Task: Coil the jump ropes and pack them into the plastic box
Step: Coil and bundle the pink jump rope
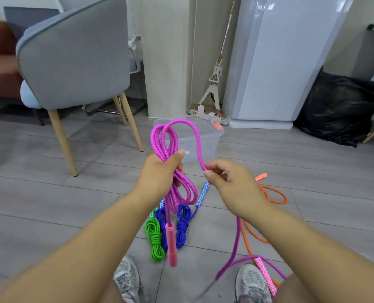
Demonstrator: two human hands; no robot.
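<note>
The left hand (pixel 159 171) is gripping the pink rope (pixel 174 136) at the waist of several loops, fingers curled round the bundle and thumb pressing across it, likely so the turns are not slipping apart; loops are standing above the fist and hanging below it, and one pink handle (pixel 172 246) is dangling straight down as a weight. The right hand (pixel 229 182) is pinching the free run of the same rope between thumb and forefinger just beside the bundle, its other fingers loosely curled, apparently feeding the next turn across; the slack is trailing down to the floor (pixel 61 204), where the other handle (pixel 265 275) is lying by the right shoe. So the coiling seems to be partway along.

The plastic box (pixel 205 147) is sitting on the floor just beyond the hands, open at the top and within easy reach for dropping a finished coil; I cannot tell whether anything is lying inside. A green rope (pixel 154 239) and a blue rope (pixel 182 228) are lying bundled side by side below the hands, waiting to be packed; an orange rope (pixel 277 202) is sprawling loose to the right, not yet coiled.
</note>
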